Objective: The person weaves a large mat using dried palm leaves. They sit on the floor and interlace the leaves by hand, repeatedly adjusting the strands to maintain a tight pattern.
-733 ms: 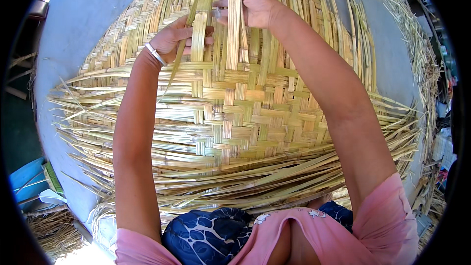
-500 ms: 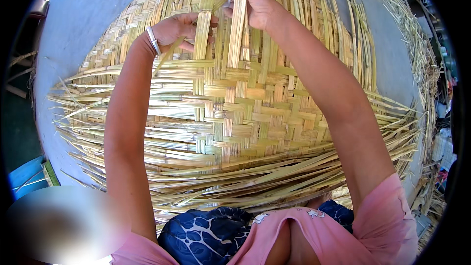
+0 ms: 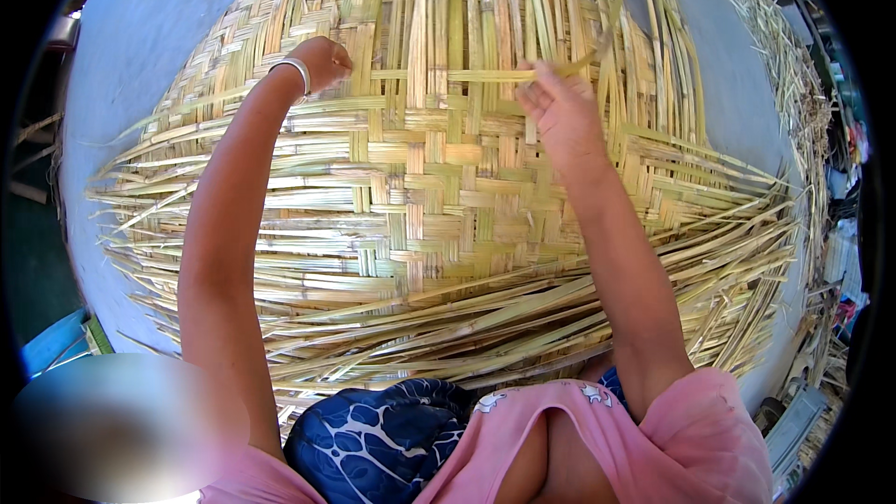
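Observation:
A large mat [image 3: 439,224] of flat, pale yellow-green split-cane strips lies under both arms, woven in its middle. One thin strip [image 3: 490,76] runs crosswise through the lengthwise strips [image 3: 425,23]. My right hand [image 3: 565,117] pinches this strip between thumb and fingers, and its loose end curves up and away to the right. My left hand [image 3: 322,65], wearing a pale bangle [image 3: 301,75], is closed at the strip's left side; its fingers appear curled round the strip, though partly hidden.
Loose strip ends fan out at the mat's left [image 3: 140,177] and in a thick near bundle [image 3: 485,327]. Grey floor [image 3: 140,37] borders the mat. Cane scraps [image 3: 775,65] line the right edge. A blue object [image 3: 56,341] is at the lower left, and a grey object [image 3: 798,425] lower right.
My hands have moved apart, the right one rightward and nearer, drawing the thin strip across. The wide strips that stood raised between them now lie down over the crosswise strip.

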The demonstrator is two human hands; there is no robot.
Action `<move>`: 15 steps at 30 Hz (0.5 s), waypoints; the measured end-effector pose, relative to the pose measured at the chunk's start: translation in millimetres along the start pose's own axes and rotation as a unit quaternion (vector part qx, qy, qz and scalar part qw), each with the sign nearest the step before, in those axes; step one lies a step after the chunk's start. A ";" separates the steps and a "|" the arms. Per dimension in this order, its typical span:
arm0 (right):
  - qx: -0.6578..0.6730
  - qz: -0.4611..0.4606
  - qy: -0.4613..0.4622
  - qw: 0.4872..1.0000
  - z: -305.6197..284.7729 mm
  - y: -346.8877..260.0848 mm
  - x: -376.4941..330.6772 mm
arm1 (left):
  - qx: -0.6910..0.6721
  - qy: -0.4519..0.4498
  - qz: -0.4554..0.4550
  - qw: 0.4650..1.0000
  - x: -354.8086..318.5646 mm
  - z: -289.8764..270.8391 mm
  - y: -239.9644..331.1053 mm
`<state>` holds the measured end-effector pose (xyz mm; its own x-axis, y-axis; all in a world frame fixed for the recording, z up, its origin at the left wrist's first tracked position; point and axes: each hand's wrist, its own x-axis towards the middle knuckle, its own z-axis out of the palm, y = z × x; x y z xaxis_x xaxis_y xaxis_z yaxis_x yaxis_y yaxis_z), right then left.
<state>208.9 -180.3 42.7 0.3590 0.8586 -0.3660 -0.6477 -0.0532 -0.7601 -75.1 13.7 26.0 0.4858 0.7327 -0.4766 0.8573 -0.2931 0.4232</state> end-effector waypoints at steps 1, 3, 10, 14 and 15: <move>-0.017 -0.033 -0.009 0.999 0.5 -14.1 -2.3 | 0.045 0.015 0.010 0.999 0.5 2.4 2.7; -0.040 -0.069 -0.056 0.995 -9.4 -35.7 -4.6 | 0.077 0.032 0.000 0.997 -2.3 6.6 4.7; -0.037 -0.075 -0.058 0.995 -34.9 -45.4 -25.1 | 0.154 0.047 -0.034 0.986 -1.4 14.0 28.0; 0.054 -0.013 -0.008 0.998 -88.7 -9.2 15.4 | 0.484 0.030 0.124 0.866 37.6 36.8 -57.7; -0.060 -0.023 -0.037 0.997 -135.9 7.6 38.6 | 0.548 0.001 0.159 0.821 44.2 38.4 -40.7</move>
<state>309.2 -216.8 -50.3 0.3335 0.8963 -0.2924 -0.5457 -0.0694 -0.8351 -81.9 34.4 -41.9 0.7156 0.5133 -0.4738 0.3266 -0.8454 -0.4226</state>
